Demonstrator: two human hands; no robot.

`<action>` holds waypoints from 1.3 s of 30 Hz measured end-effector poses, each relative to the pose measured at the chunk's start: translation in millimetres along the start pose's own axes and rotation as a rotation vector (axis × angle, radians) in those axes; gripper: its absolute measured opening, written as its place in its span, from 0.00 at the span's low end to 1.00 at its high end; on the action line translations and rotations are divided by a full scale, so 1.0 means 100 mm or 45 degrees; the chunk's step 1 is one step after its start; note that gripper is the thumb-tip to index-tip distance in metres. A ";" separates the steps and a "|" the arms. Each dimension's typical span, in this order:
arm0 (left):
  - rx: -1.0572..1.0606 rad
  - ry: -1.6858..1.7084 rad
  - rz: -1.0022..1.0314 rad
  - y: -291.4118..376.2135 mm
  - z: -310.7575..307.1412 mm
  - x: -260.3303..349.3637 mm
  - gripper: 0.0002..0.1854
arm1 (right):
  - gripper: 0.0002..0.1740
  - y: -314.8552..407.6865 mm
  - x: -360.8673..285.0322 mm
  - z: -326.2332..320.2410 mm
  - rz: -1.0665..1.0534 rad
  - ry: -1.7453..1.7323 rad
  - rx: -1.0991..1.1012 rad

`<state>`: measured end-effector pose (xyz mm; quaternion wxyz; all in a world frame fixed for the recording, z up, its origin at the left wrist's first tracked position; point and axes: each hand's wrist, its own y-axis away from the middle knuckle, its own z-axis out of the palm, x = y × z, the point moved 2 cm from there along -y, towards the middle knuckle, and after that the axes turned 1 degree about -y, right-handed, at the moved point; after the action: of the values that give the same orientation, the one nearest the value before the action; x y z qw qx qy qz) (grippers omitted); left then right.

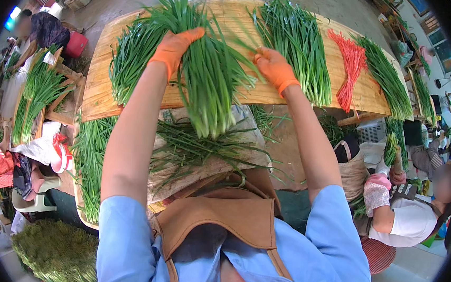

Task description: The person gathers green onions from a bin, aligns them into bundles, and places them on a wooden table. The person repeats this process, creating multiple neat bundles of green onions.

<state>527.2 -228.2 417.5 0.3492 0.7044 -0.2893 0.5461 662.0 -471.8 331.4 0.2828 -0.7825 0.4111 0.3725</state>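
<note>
My left hand (173, 51), in an orange glove, grips a thick bunch of green garlic chives (209, 88). The bunch's pale stem ends hang past the near edge of the wooden table (236, 7). To its right, my right hand (274, 68), gloved in orange too, pinches a few loose chive leaves (250, 63) that are blurred. Under and beside the held bunch lies a pile of chives (134, 58). Another large pile (298, 47) rests just right of my right hand.
Red plastic ties (347, 67) and more chives (387, 80) lie at the table's right end. Leaf scraps (193, 148) cover a sack before my lap. At left stands a crate of chives (92, 166). Co-workers sit at left (49, 27) and right (405, 223).
</note>
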 end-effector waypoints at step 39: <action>-0.379 0.901 -0.309 1.44 -0.79 -1.65 0.36 | 0.53 1.24 -0.45 0.23 0.018 0.290 0.037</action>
<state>330.3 -244.9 295.6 0.5874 0.4435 -0.1419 0.6619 531.2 -497.4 337.9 0.2430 -0.8127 0.4513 0.2771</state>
